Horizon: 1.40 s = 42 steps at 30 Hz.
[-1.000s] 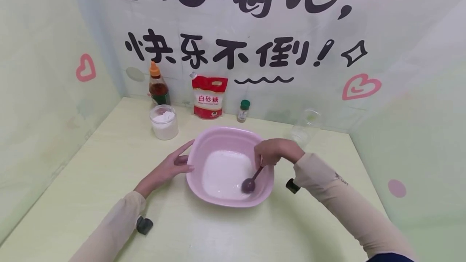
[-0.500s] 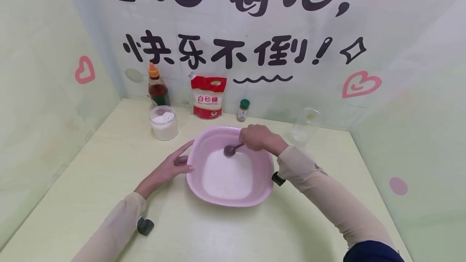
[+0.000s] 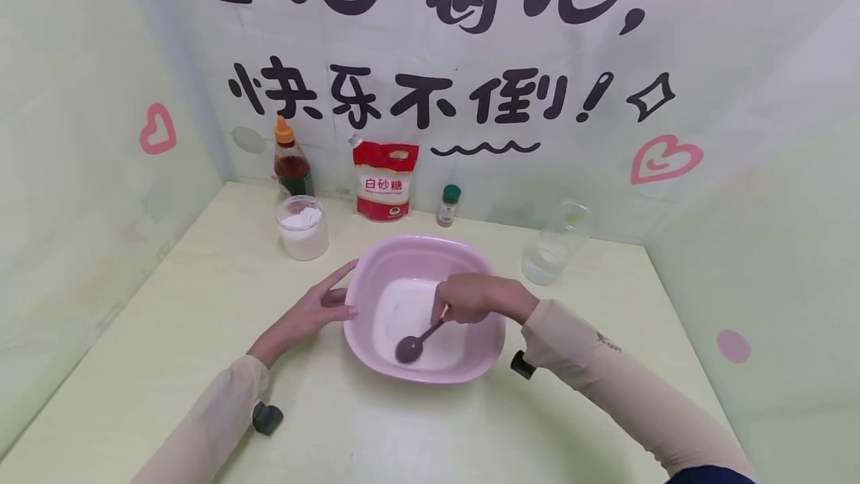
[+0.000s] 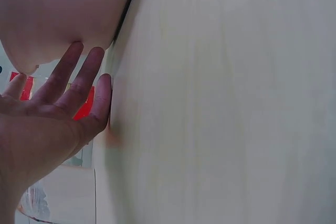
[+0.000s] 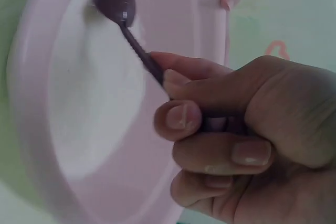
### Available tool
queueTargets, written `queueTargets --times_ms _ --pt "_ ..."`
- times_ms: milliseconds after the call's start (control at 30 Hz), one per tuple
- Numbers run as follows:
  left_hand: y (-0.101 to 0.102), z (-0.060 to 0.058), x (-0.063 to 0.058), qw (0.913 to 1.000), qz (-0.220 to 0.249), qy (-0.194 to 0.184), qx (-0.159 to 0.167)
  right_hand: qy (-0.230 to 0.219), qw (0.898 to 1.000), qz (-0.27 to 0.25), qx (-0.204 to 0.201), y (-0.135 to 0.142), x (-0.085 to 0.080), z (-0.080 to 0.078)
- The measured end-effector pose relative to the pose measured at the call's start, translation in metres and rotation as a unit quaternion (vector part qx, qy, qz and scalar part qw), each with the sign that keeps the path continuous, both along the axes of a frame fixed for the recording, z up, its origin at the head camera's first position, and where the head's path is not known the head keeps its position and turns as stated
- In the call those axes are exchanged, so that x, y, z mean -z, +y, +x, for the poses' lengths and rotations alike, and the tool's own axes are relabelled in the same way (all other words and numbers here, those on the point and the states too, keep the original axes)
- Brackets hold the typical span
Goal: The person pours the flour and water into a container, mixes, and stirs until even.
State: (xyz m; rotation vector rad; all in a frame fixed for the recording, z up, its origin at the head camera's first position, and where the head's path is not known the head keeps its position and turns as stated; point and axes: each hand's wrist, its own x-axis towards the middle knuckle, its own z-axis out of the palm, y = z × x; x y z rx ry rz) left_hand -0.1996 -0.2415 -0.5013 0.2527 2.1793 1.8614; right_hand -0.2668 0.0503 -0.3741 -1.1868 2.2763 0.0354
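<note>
A pink plastic basin (image 3: 493,353) with smooth white contents stands in the middle of the table. My right hand (image 3: 470,297) reaches over its right side and grips the handle of a dark purple spoon (image 3: 409,349), fingers curled round it. The spoon's round bowl is down at the white contents near the front left of the basin. In the right wrist view the spoon bowl (image 5: 116,4) is slightly blurred. My left hand (image 3: 312,316) touches the basin's outer left side with spread, fairly straight fingers; fingertips (image 4: 76,45) meet the basin wall below the rim.
Behind the basin stand an orange-capped sauce bottle (image 3: 293,163), an uncapped jar of white powder (image 3: 302,234), a red and white sugar bag (image 3: 384,181) and a small green-capped shaker (image 3: 449,206). A clear cup (image 3: 547,260) with liquid stands back right. Walls enclose the table's back and sides.
The spoon went from the basin's front right to its back, then round to the front left, my right hand moving with it. My left hand and the basin have stayed put.
</note>
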Motion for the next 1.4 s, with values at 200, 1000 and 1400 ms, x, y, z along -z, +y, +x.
queueTargets --times_ms 200,1000,1400 --pt "-0.001 0.0 -0.002 0.9999 -0.01 0.0 0.002 0.032 0.993 0.071 0.091 0.03 -0.018 -0.014" --pt "0.0 0.001 -0.001 1.0 0.003 0.002 0.0 0.031 0.997 -0.047 0.059 -0.025 0.009 -0.017" --pt "-0.001 0.0 0.0 1.0 -0.006 0.0 0.0 0.024 0.994 0.071 0.085 0.023 -0.019 -0.01"
